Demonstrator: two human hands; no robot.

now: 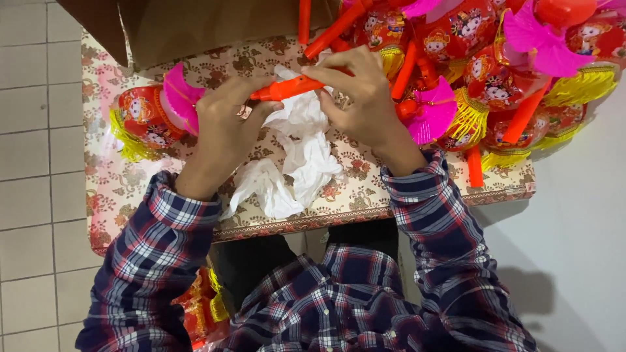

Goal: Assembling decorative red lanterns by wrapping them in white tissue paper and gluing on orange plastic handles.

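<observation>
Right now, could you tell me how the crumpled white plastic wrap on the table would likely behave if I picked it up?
The white plastic wrap lies crumpled in loose folds, so it would probably hang floppy and change shape. It looks thin and film-like, so likely very light and easily shifted by a nudge. Part of it sits under the right hand and orange handle, so it may snag there.

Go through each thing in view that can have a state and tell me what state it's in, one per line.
Orange plastic handle: held level between both hands.
Left hand: gripping the handle's left end.
Right hand: pinching its right end.
Red lantern with pink top and yellow tassel: lying on its side.
White plastic wrapper: crumpled, empty.
Brown cardboard box: open.
</observation>
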